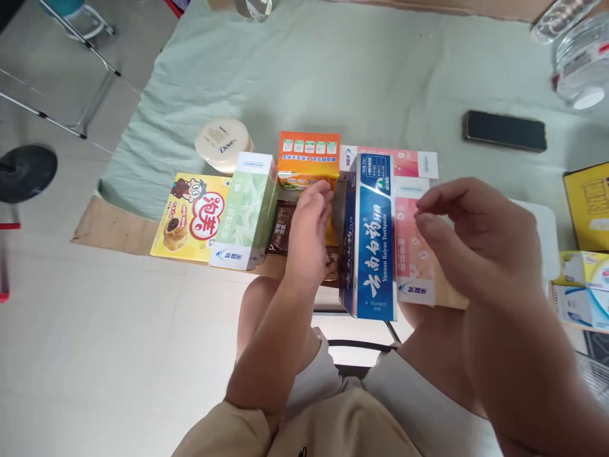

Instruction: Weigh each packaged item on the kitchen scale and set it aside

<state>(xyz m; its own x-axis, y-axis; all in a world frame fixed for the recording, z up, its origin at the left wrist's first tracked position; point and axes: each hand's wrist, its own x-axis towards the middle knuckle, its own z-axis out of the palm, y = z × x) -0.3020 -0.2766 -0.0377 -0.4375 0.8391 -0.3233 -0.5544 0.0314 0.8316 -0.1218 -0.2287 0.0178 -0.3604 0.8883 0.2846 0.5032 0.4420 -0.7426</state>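
My left hand (311,231) reaches over the table's near edge, its fingers extended and close together, beside an orange box (309,155). Under and beside it is a dark brown packet (280,228), partly hidden. My right hand (490,235) is raised over the right side of a pink-and-white box (413,247), fingers curved, a small gap between thumb and fingertips, nothing in them. Between the hands lies a long blue Yunnan Baiyao toothpaste box (375,241), its end jutting past the table edge. Another pink-and-white box (406,163) lies behind it.
Left of the hands are a green-and-white box (250,209), a yellow snack box (190,216) and a round Dove jar (224,145). A phone (504,131) and a clear plastic bottle (583,63) lie at the right. Yellow boxes (590,206) stand at the right edge.
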